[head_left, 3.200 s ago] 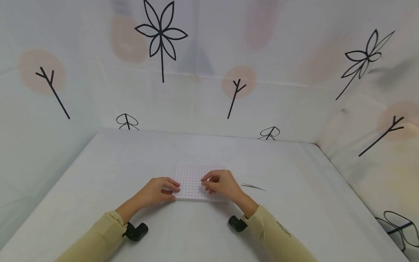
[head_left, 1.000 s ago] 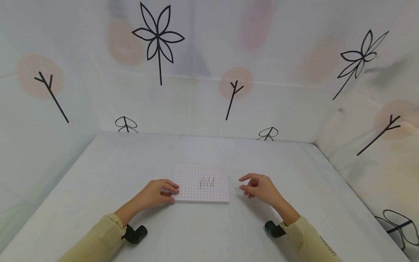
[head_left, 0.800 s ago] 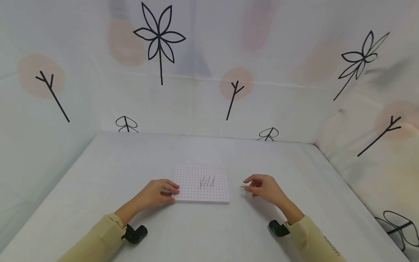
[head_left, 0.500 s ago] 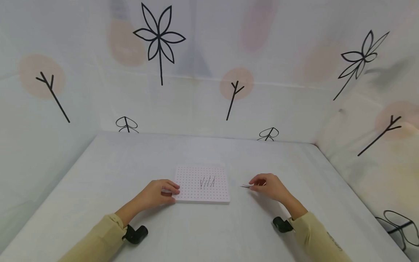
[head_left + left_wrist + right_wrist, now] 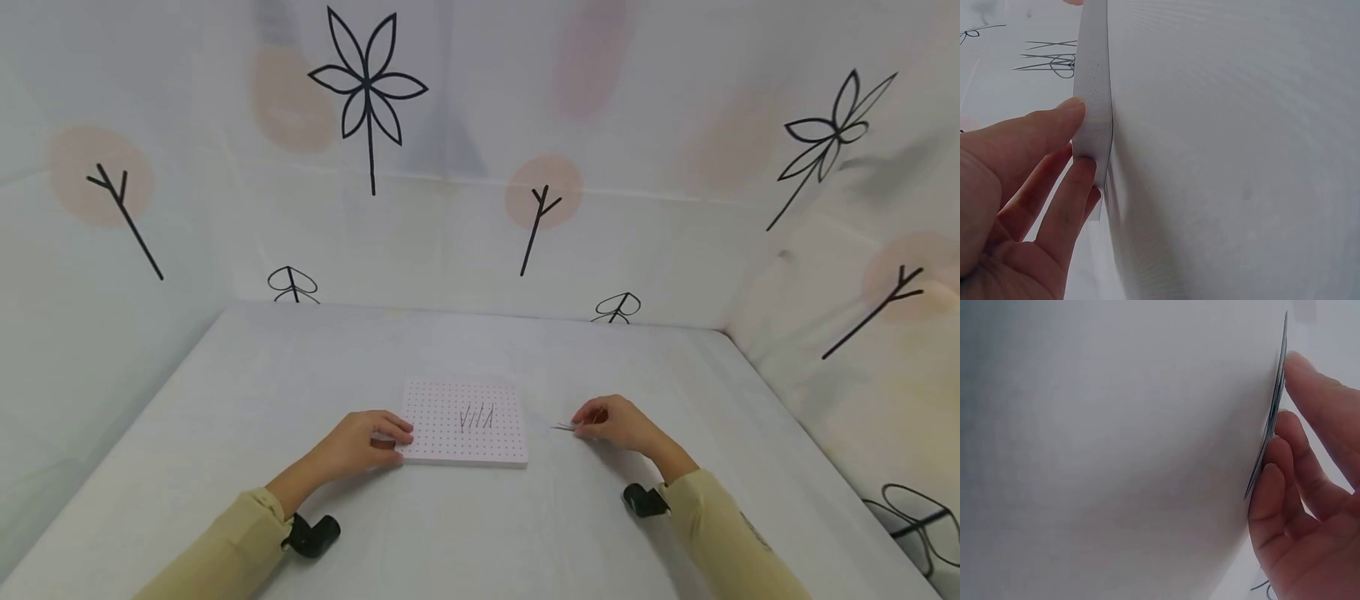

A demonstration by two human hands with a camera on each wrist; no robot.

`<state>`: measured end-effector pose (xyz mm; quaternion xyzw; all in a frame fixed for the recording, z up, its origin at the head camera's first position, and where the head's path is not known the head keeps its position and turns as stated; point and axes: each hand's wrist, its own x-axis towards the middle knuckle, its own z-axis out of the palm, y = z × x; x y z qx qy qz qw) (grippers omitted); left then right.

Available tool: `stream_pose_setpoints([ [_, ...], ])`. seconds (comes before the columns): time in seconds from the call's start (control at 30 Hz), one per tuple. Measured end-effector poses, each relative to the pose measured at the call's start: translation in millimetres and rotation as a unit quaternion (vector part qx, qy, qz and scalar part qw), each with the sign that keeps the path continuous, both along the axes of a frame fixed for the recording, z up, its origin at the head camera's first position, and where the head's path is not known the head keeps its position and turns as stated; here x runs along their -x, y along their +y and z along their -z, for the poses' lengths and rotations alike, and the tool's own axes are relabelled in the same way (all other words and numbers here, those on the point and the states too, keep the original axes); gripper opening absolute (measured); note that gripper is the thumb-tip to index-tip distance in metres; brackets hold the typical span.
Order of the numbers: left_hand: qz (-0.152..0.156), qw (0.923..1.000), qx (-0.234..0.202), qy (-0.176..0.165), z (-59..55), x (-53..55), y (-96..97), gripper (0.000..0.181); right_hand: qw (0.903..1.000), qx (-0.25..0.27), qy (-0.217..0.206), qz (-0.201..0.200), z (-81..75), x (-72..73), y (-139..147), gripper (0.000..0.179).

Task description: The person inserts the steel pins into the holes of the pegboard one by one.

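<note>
A white board (image 5: 431, 433) printed with a grid of small dots lies flat on the table. Several thin dark needles (image 5: 477, 415) stick up from it, leaning at different angles. At the board's left front corner my left hand (image 5: 358, 442) grips it, thumb against the front edge and fingertips at the left side. My right hand (image 5: 617, 423) is low over the table to the right, at a small bunch of loose needles (image 5: 1274, 403). Its thumb and fingertips touch along the bunch, thumb apart from the fingers. In the head view the hand hides part of these needles.
A white cloth (image 5: 480, 533) covers the table, and white fabric walls (image 5: 450, 242) with black plant drawings rise behind and at both sides. Black wrist cameras (image 5: 315, 536) hang under both sleeves.
My right hand, earlier over the board with a needle, has moved right to the loose needles. Needles now show standing in the board where that hand was. My left hand stays put.
</note>
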<state>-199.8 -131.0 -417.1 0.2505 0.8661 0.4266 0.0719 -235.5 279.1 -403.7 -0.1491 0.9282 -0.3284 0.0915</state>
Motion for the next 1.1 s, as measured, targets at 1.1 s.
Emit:
stream_pose_setpoints([
  [1.1,0.001,1.0000,-0.002,-0.005,-3.6,-1.1,0.6,0.023,0.9998,-0.001,-0.010,0.016,-6.6,1.1,-9.0,0.005],
])
